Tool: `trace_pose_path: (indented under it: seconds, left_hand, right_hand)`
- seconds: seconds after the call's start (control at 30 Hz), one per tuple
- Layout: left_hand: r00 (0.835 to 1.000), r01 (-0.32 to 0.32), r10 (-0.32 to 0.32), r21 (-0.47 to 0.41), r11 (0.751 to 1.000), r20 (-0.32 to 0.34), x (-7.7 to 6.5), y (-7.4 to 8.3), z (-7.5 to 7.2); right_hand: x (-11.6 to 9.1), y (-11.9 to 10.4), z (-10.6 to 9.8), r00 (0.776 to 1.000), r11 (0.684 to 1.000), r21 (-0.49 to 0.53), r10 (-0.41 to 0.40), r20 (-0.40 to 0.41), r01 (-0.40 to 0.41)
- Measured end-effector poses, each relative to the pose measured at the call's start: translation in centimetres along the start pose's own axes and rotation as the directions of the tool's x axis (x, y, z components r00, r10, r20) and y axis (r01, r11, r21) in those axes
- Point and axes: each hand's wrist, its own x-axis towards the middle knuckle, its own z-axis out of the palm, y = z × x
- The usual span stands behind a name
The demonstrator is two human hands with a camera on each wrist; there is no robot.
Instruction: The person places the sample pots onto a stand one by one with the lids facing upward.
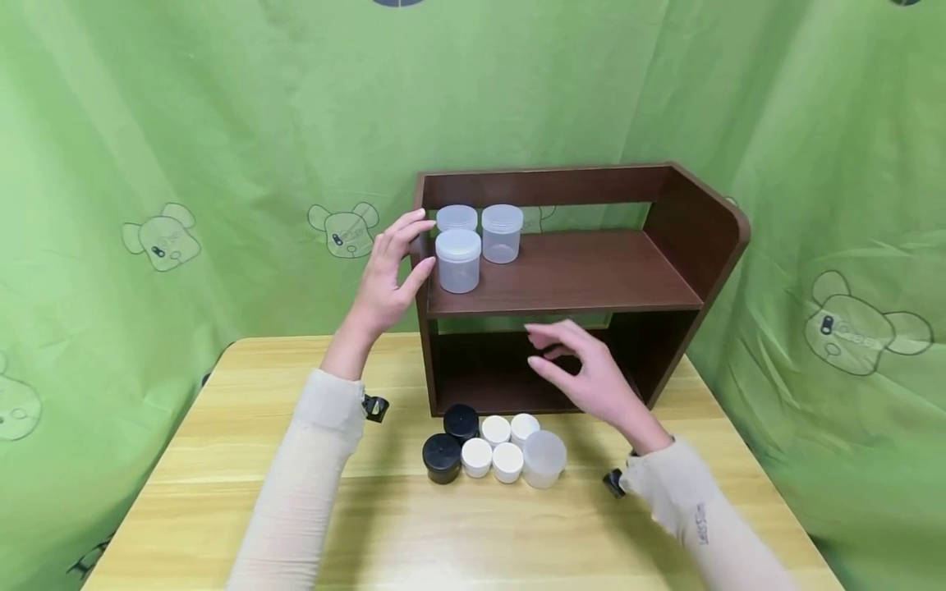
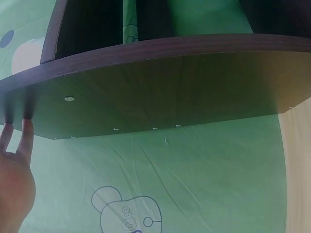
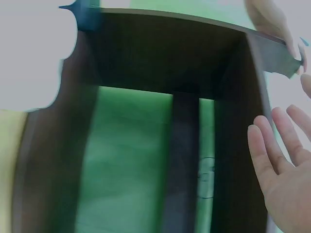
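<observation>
In the head view my left hand [image 1: 384, 277] is at the upper left edge of a dark brown two-level shelf [image 1: 569, 302], fingers spread. Its thumb is close to a clear jar with a whitish lid [image 1: 458, 263]; whether they touch I cannot tell. Two similar jars stand behind, one at the back left [image 1: 456, 217] and another to its right [image 1: 502, 235]. The left wrist view has the fingertips by the shelf's side panel [image 2: 160, 92]. My right hand [image 1: 580, 369] hovers before the lower opening, fingers loosely bent and holding nothing.
On the wooden table [image 1: 222, 460], before the shelf, stand two black-lidded jars [image 1: 461, 422] [image 1: 442, 456], several small white jars [image 1: 507, 461] and a larger translucent jar [image 1: 544, 458]. A green cloth [image 1: 244, 98] with bear-like drawings hangs behind and at both sides.
</observation>
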Motion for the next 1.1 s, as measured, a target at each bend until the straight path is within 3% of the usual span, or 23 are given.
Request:
trace_pose_path:
  seconds: [0.17,0.37,0.57,0.7,0.9,1.1]
  left_hand:
    - [1.000,0.003,-0.003,0.001,1.000,0.009,-0.2,0.0,0.2]
    - [1.000,0.005,-0.005,-0.005,1.000,0.000,0.2,0.1,0.2]
    - [1.000,0.010,-0.010,0.008,1.000,0.004,0.0,0.0,0.3]
    - [1.000,0.007,-0.007,0.010,1.000,0.000,-0.1,-0.1,0.4]
    - [1.000,-0.001,0.001,0.013,1.000,-0.002,0.1,0.1,0.4]
    - [1.000,0.002,-0.002,0.007,1.000,-0.004,0.0,0.1,0.4]
  right_hand:
    - [-2.8,1.8,0.9,0.991,0.997,-0.033,0.069,0.113,-0.066]
    - [-5.1,3.9,1.7,0.975,0.994,-0.034,0.112,0.192,-0.107]
    - [-7.1,5.4,2.2,0.927,0.982,0.009,0.173,0.333,-0.186]
    - [-8.1,6.2,2.2,0.897,0.979,0.039,0.167,0.409,-0.201]
    - [-9.0,7.2,2.2,0.875,0.986,0.001,0.150,0.460,-0.169]
    - [-9.5,7.9,2.2,0.874,0.987,-0.025,0.151,0.463,-0.157]
